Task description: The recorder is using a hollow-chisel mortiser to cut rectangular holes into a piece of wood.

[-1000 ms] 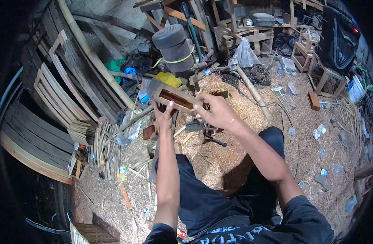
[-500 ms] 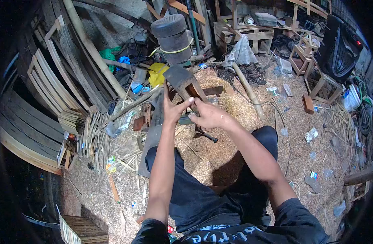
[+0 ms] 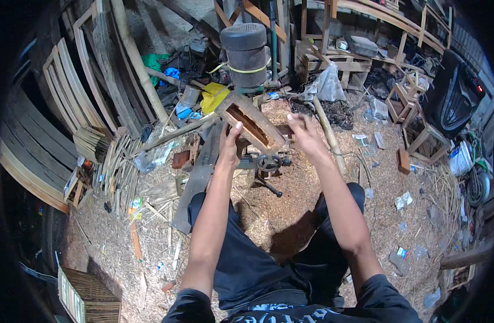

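Note:
A wooden block (image 3: 236, 99) with a long rectangular hollow in its upper face is held at a slant in front of me. My left hand (image 3: 229, 146) grips it from the lower left, thumb at the hollow's edge and fingers mostly hidden behind. Just off the block's right side, my right hand (image 3: 309, 139) is raised with its fingers spread, holding nothing. Below the block is a round metal handwheel (image 3: 269, 163), with a dark lever bar (image 3: 269, 187) slanting down from it. A long grey plank (image 3: 196, 180) slopes beside my left forearm.
A grey motor-like cylinder (image 3: 244, 56) with a yellow strap stands ahead. Curved wooden frames (image 3: 69, 97) and a pole (image 3: 135, 59) lean at the left. Wooden stools (image 3: 425, 144) are at the right. Shavings and thin sticks (image 3: 120, 177) cover the floor.
My right hand has let go of the block and moved right, its fingers opening. The block has turned so its long hollow faces me, still in my left hand. The view has shifted slightly.

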Available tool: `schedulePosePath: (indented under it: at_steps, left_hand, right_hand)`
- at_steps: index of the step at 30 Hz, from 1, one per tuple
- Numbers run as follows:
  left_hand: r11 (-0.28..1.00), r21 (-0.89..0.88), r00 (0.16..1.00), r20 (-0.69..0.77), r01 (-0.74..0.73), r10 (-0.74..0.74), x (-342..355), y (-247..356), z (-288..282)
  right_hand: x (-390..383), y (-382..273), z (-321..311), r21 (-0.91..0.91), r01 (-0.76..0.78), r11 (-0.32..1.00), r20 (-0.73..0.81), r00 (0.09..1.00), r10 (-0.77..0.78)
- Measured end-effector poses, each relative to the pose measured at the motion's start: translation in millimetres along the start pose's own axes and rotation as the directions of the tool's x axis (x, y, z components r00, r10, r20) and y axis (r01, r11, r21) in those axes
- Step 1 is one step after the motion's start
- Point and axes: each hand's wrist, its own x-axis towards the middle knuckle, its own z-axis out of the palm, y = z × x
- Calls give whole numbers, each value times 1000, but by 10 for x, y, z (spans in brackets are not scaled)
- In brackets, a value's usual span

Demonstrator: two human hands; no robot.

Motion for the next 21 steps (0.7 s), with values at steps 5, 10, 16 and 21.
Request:
schedulePosePath:
  at_steps: [5, 10, 16, 21]
  left_hand:
    - [966, -241, 974, 225, 90, -35, -111, -53, 66]
    - [996, -80, 993, 109, 49, -40, 50, 95, 11]
    - [972, -234, 994, -114, -22, -5, 311, 132, -184]
    - [879, -457, 824, -545, -139, -153, 375, 325, -167]
  right_hand:
    - [105, 186, 113, 353, -322, 879, 316, 925, 211]
    - [155, 55, 74, 418, 198, 887, -123, 979, -161]
    - [231, -288, -102, 127, 565, 815, -417, 776, -473]
    - [30, -231, 191, 27, 674, 738, -569, 617, -543]
